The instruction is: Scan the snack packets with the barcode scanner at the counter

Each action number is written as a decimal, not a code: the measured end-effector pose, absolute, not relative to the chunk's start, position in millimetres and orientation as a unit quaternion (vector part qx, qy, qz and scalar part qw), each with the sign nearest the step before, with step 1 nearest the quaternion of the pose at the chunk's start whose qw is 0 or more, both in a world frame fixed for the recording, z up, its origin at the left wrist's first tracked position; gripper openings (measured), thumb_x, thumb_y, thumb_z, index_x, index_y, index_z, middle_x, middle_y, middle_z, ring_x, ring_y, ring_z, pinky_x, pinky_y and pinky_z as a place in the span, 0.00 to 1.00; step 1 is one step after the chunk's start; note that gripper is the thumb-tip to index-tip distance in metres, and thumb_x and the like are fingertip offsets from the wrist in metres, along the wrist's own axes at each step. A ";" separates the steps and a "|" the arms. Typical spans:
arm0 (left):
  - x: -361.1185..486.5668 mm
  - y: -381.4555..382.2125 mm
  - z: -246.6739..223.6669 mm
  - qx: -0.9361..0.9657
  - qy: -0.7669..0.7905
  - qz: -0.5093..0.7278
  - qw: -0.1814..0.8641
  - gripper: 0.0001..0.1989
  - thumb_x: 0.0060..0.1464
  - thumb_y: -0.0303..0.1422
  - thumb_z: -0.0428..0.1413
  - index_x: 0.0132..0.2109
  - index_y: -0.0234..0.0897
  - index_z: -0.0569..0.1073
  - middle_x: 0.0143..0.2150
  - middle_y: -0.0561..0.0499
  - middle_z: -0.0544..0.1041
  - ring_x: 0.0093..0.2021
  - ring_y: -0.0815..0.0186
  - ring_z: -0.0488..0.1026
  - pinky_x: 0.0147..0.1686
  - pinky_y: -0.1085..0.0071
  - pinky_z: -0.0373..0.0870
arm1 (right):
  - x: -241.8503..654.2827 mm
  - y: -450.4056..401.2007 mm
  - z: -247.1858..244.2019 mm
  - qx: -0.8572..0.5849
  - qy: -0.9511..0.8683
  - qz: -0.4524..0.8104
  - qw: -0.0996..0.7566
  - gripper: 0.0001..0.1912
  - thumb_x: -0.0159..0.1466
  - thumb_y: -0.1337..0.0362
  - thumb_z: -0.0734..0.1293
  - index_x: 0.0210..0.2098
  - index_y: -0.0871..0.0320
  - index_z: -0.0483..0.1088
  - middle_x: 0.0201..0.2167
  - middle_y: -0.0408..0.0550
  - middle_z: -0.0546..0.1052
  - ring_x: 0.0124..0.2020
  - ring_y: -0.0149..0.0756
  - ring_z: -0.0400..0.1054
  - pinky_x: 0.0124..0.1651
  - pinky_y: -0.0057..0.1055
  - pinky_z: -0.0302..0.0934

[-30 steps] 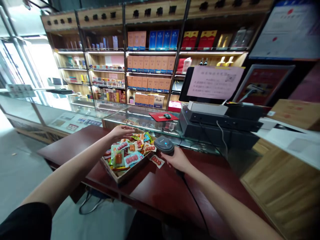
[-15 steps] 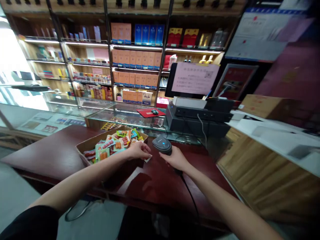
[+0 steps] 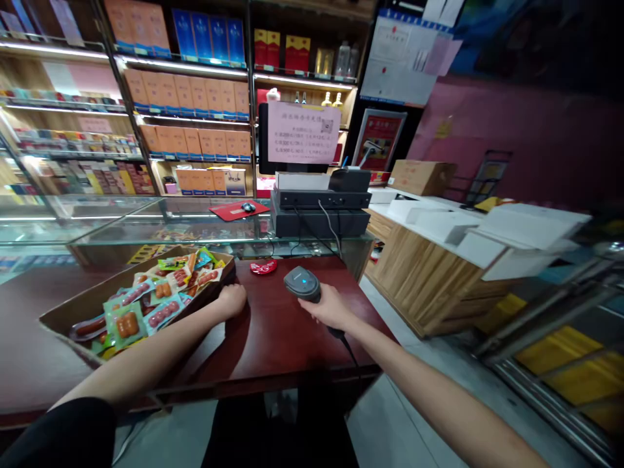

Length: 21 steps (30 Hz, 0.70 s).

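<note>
My right hand [image 3: 331,308] is wrapped round the grip of a dark grey barcode scanner [image 3: 302,283], held above the table with a small blue light lit on its top. A black cable trails down from its handle. Close to the right end of a cardboard box [image 3: 63,311], my left hand [image 3: 233,301] is closed in a fist, its fingers turned away from view. Whatever it may hold is hidden. Small packs of sausages and other snacks [image 3: 164,313] fill the box. A red packet [image 3: 263,267] lies on the table between the box and the scanner.
The dark red table [image 3: 273,338] borders a glass counter [image 3: 195,224] carrying a mouse [image 3: 248,207] on a red pad. A monitor with a pink notice [image 3: 304,132] stands above black till equipment [image 3: 319,218]. At right is a wooden cabinet [image 3: 429,273]; stocked shelves [image 3: 195,120] line the back.
The view has swung right. My left hand has curled into a fist, and the small pale piece at its fingertips is out of sight. The red packet now shows. My right hand keeps the scanner.
</note>
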<state>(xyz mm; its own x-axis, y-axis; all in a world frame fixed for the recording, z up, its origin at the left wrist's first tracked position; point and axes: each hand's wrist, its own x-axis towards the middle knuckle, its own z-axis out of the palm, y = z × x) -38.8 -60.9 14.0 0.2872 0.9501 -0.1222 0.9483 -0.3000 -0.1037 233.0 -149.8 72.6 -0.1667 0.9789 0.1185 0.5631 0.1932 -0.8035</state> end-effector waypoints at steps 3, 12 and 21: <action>-41.7 -55.4 15.4 -0.808 -0.584 0.074 -0.004 0.18 0.56 0.21 0.49 0.52 0.26 0.73 0.47 0.27 0.78 0.49 0.46 0.77 0.47 0.57 0.71 | 242.2 -155.5 70.2 -0.562 -0.696 0.301 0.330 0.07 0.58 0.60 0.68 0.31 0.57 0.67 0.15 0.41 0.72 0.16 0.34 0.70 0.19 0.23 0.60; -24.7 -70.7 14.4 -0.863 -0.505 0.016 0.003 0.12 0.58 0.35 0.51 0.44 0.34 0.76 0.45 0.36 0.80 0.46 0.51 0.78 0.44 0.63 0.71 | 250.6 -163.8 53.5 -0.577 -0.682 0.321 0.315 0.08 0.59 0.60 0.68 0.33 0.58 0.69 0.17 0.42 0.74 0.17 0.34 0.71 0.19 0.23 0.60; -28.3 -62.2 12.6 -0.865 -0.497 -0.048 -0.048 0.14 0.52 0.21 0.51 0.43 0.35 0.77 0.42 0.41 0.81 0.43 0.56 0.79 0.42 0.67 0.71 | 246.8 -169.5 62.4 -0.572 -0.703 0.281 0.317 0.08 0.59 0.60 0.69 0.33 0.59 0.71 0.17 0.44 0.75 0.20 0.35 0.72 0.25 0.25 0.62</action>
